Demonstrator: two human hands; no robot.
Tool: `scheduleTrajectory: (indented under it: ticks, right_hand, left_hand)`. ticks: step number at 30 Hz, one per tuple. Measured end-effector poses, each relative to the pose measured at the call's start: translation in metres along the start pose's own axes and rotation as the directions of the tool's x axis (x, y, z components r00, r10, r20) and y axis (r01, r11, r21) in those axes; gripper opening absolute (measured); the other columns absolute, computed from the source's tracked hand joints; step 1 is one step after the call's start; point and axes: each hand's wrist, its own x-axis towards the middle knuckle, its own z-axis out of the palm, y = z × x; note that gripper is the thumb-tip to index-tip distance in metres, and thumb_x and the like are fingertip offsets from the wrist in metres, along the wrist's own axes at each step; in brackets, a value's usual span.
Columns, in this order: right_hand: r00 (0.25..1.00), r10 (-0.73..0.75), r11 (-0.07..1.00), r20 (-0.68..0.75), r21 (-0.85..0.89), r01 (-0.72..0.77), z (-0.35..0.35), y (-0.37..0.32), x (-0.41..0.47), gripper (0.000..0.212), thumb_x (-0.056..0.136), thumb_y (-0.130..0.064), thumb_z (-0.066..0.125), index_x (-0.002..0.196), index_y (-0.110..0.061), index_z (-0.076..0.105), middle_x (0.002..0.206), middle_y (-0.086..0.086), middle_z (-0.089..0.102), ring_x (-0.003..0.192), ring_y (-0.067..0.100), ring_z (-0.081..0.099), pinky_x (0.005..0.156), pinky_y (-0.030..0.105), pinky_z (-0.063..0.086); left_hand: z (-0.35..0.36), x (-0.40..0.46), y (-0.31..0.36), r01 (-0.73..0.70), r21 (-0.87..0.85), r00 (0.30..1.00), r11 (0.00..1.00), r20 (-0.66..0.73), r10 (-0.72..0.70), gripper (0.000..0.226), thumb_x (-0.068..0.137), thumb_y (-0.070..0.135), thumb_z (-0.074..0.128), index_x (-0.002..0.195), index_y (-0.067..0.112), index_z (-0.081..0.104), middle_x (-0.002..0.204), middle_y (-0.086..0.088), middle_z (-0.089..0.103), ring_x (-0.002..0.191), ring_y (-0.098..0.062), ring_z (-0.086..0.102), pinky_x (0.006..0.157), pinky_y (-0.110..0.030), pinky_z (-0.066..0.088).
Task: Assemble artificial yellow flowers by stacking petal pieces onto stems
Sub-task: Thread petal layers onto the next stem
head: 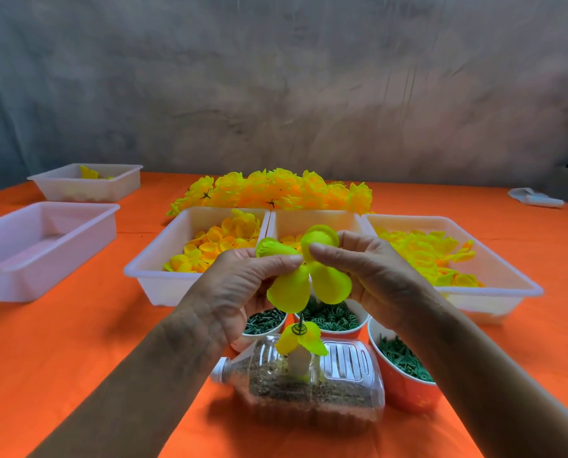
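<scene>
A four-lobed yellow petal piece (304, 269) is held in the air between both hands, above the near middle of the worktop (77, 342). The left hand (243, 285) pinches it from the left, thumb tip at the piece's centre, and the right hand (371, 269) pinches it from the right, thumb meeting the left thumb there. Each grip is closed on the piece, fingers curled behind the lobes. Both forearms reach in from the near edge.

Directly below, a thin green stem (299, 322) stands upright with a petal layer (304, 340) already on it, planted in a clear bottle (309, 385) lying on its side with sand inside. Orange cups of green parts (405, 361) sit around it. Farther off, white trays (163, 259) hold loose petals, and finished yellow flowers (276, 191) lie beyond. An orange cloth covers the worktop; a grey wall stands behind.
</scene>
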Motion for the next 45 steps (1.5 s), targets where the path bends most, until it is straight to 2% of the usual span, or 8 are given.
scheduleTrajectory:
  ticks: [3, 6, 11, 15, 20, 33, 42, 45]
  right_hand:
    - [0.999, 0.047, 0.998, 0.016, -0.04, -0.046, 0.0, -0.002, -0.002, 0.045, 0.051, -0.019, 0.077, 0.094, -0.008, 0.067, 0.083, 0.011, 0.072, 0.067, 0.02, 0.067, 0.065, 0.033, 0.053]
    - [0.996, 0.083, 0.996, 0.022, -0.018, -0.083, 0.002, -0.003, -0.002, 0.043, 0.053, -0.012, 0.075, 0.095, -0.007, 0.068, 0.081, 0.011, 0.072, 0.063, 0.019, 0.068, 0.056, 0.027, 0.056]
    - [0.99, 0.143, 0.99, 0.013, -0.001, -0.143, 0.004, -0.001, 0.0, 0.052, 0.054, -0.008, 0.072, 0.104, 0.002, 0.066, 0.088, 0.016, 0.069, 0.064, 0.022, 0.066, 0.055, 0.026, 0.054]
    - [0.984, 0.18, 0.983, 0.015, 0.024, -0.18, 0.003, 0.0, -0.001, 0.057, 0.054, -0.009, 0.07, 0.109, 0.004, 0.063, 0.09, 0.017, 0.067, 0.07, 0.024, 0.065, 0.062, 0.031, 0.055]
    - [0.975, 0.224, 0.973, 0.009, 0.048, -0.224, 0.003, 0.003, 0.0, 0.042, 0.073, 0.002, 0.066, 0.114, 0.006, 0.059, 0.093, 0.018, 0.067, 0.074, 0.027, 0.064, 0.067, 0.034, 0.054]
    - [0.955, 0.294, 0.954, -0.043, 0.08, -0.29, 0.006, 0.007, 0.005, 0.062, 0.074, 0.004, 0.067, 0.131, 0.005, 0.043, 0.097, 0.021, 0.066, 0.07, 0.027, 0.064, 0.059, 0.032, 0.055]
    - [0.956, 0.289, 0.957, -0.045, 0.033, -0.288, 0.006, 0.008, 0.001, 0.077, 0.067, 0.003, 0.07, 0.137, 0.002, 0.038, 0.109, 0.026, 0.066, 0.089, 0.038, 0.065, 0.083, 0.048, 0.051]
    - [0.955, 0.295, 0.955, -0.037, 0.03, -0.294, 0.006, 0.008, 0.002, 0.077, 0.062, 0.002, 0.071, 0.133, 0.004, 0.042, 0.108, 0.026, 0.067, 0.086, 0.035, 0.065, 0.077, 0.043, 0.053]
  left_hand:
    - [-0.001, 0.001, 0.0, -0.01, 0.006, 1.0, 1.0, -0.006, 0.01, 0.014, 0.048, 0.02, 0.074, 0.059, 0.012, 0.072, 0.064, -0.006, 0.07, 0.053, -0.015, 0.067, 0.046, -0.024, 0.052]
    - [-0.001, 0.001, -0.002, -0.002, 0.001, 1.0, 1.0, 0.004, 0.002, 0.008, 0.05, 0.018, 0.073, 0.055, 0.013, 0.072, 0.062, -0.005, 0.069, 0.051, -0.014, 0.065, 0.046, -0.024, 0.052]
    - [-0.002, 0.0, -0.003, 0.068, 0.028, 0.997, 0.997, 0.031, -0.069, 0.032, 0.045, 0.019, 0.074, 0.074, 0.009, 0.066, 0.063, -0.007, 0.069, 0.053, -0.016, 0.066, 0.05, -0.024, 0.053]
    - [-0.003, 0.003, -0.006, 0.095, 0.028, 0.995, 0.995, 0.017, -0.095, 0.033, 0.048, 0.019, 0.073, 0.078, 0.009, 0.064, 0.062, -0.006, 0.069, 0.052, -0.014, 0.065, 0.046, -0.022, 0.052]
    - [-0.003, 0.007, -0.01, 0.128, 0.017, 0.992, 0.992, 0.001, -0.128, 0.033, 0.045, 0.017, 0.072, 0.076, 0.007, 0.063, 0.058, -0.006, 0.067, 0.048, -0.015, 0.064, 0.044, -0.022, 0.052]
    - [-0.005, 0.007, -0.016, 0.173, 0.014, 0.985, 0.985, 0.017, -0.173, 0.038, 0.041, 0.02, 0.074, 0.076, 0.009, 0.064, 0.068, -0.009, 0.064, 0.059, -0.021, 0.06, 0.066, -0.033, 0.047]
    - [-0.005, 0.005, -0.019, 0.173, 0.036, 0.985, 0.984, 0.023, -0.174, 0.019, 0.057, 0.014, 0.071, 0.075, 0.009, 0.065, 0.063, -0.006, 0.066, 0.051, -0.016, 0.064, 0.046, -0.024, 0.052]
    - [-0.005, 0.006, -0.021, 0.183, 0.029, 0.983, 0.983, 0.012, -0.183, 0.011, 0.065, 0.011, 0.07, 0.074, 0.009, 0.065, 0.061, -0.006, 0.066, 0.049, -0.016, 0.064, 0.043, -0.023, 0.05]
